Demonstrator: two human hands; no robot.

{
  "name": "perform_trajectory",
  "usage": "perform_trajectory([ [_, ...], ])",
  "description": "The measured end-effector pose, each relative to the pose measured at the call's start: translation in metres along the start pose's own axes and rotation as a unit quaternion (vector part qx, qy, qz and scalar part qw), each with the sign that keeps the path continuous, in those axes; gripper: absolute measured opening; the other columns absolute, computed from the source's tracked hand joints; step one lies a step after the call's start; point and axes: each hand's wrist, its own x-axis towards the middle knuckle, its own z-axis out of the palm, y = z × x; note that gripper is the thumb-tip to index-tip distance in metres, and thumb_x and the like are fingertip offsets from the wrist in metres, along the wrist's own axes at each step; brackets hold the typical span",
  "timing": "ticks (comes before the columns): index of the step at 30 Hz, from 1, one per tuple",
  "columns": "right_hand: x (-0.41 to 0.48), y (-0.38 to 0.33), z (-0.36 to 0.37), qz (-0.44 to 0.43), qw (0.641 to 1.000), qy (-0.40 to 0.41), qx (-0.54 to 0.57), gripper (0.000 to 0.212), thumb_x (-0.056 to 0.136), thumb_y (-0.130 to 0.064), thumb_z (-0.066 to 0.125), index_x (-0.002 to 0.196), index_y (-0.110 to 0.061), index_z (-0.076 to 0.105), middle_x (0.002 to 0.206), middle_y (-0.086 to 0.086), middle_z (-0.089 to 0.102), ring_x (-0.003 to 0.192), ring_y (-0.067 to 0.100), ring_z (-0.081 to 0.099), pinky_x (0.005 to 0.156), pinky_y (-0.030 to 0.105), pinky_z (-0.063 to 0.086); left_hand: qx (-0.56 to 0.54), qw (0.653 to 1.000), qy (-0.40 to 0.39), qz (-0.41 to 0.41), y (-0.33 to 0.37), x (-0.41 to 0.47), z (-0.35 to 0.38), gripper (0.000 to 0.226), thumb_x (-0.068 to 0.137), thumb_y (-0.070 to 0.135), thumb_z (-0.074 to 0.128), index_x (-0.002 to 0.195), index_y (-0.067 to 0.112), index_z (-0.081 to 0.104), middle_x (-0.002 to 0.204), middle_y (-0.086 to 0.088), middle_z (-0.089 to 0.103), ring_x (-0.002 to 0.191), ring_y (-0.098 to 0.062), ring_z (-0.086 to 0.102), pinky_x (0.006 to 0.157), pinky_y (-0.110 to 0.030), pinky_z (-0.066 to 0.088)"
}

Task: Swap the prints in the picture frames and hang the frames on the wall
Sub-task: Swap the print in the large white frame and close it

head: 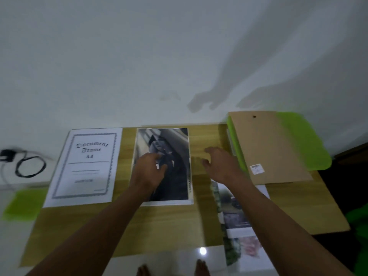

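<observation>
A dark print (175,176) in a clear sleeve lies at the middle of the wooden board (159,226). My left hand (148,172) rests on it with loosely bent fingers; no grip shows. My right hand (223,166) hovers open just right of the print, fingers spread toward the wall. A white "Document Frame A4" sheet (85,166) lies at the left. A brown frame backing (268,148) lies on a green frame (306,142) at the right. Another print (237,218) lies partly under my right forearm.
A white wall (139,56) rises just behind the board. A black cable and plug (25,162) lie on the floor at far left. A green piece (23,204) lies at the board's left corner. My toes (201,267) show at the bottom edge.
</observation>
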Motion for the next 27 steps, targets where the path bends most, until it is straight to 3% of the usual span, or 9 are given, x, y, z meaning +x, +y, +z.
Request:
perform_trajectory([
  [3,-0.004,-0.027,0.035,0.018,0.999,-0.014,0.023,0.038,0.097,-0.03,0.056,0.13,-0.012,0.057,0.131,0.009,0.058,0.119,0.027,0.055,0.094,0.031,0.044,0.006,1.0,-0.02,-0.022,-0.038,-0.006,-0.006,0.043,0.081,0.03,0.074,0.118,0.008,0.065,0.116,-0.011,0.066,0.106,-0.029,0.061,0.089,-0.033,0.047],
  [8,-0.004,-0.045,0.079,0.049,0.997,-0.047,0.022,0.028,0.092,-0.03,0.061,0.114,-0.013,0.06,0.115,0.01,0.058,0.109,0.032,0.059,0.087,0.038,0.051,0.031,0.998,-0.034,-0.031,-0.075,-0.015,-0.001,0.054,0.085,0.032,0.071,0.131,0.01,0.056,0.132,-0.011,0.055,0.116,-0.028,0.055,0.096,-0.036,0.046],
  [11,-0.003,-0.05,0.098,0.086,0.995,-0.048,0.009,0.041,0.092,-0.032,0.063,0.126,-0.011,0.052,0.124,0.012,0.05,0.115,0.034,0.054,0.093,0.043,0.049,0.042,0.998,-0.04,-0.008,-0.085,-0.017,0.01,0.059,0.086,0.033,0.07,0.137,0.01,0.049,0.136,-0.01,0.051,0.121,-0.029,0.051,0.099,-0.039,0.047],
  [15,-0.002,-0.046,0.118,0.13,0.991,-0.027,0.03,0.056,0.089,-0.034,0.069,0.133,-0.011,0.044,0.125,0.014,0.047,0.117,0.037,0.05,0.095,0.045,0.047,0.04,0.998,-0.017,-0.043,-0.097,-0.012,0.021,0.055,0.082,0.029,0.074,0.128,0.011,0.052,0.126,-0.011,0.056,0.113,-0.028,0.054,0.094,-0.04,0.051],
  [20,0.003,-0.039,0.127,0.145,0.988,0.001,0.055,0.061,0.082,-0.033,0.078,0.13,-0.014,0.047,0.122,0.014,0.048,0.114,0.037,0.051,0.095,0.044,0.048,0.023,0.997,-0.01,-0.078,-0.105,-0.008,0.027,0.05,0.078,0.026,0.078,0.121,0.011,0.057,0.118,-0.01,0.057,0.106,-0.028,0.056,0.089,-0.037,0.051],
  [27,-0.001,-0.048,0.134,0.164,0.985,0.029,0.038,0.075,0.081,-0.054,0.072,0.137,-0.014,0.041,0.125,0.012,0.045,0.119,0.033,0.043,0.096,0.044,0.046,0.017,0.999,0.008,-0.046,-0.104,-0.012,0.03,0.036,0.083,0.02,0.074,0.111,0.006,0.057,0.114,-0.013,0.057,0.098,-0.026,0.058,0.077,-0.029,0.053],
])
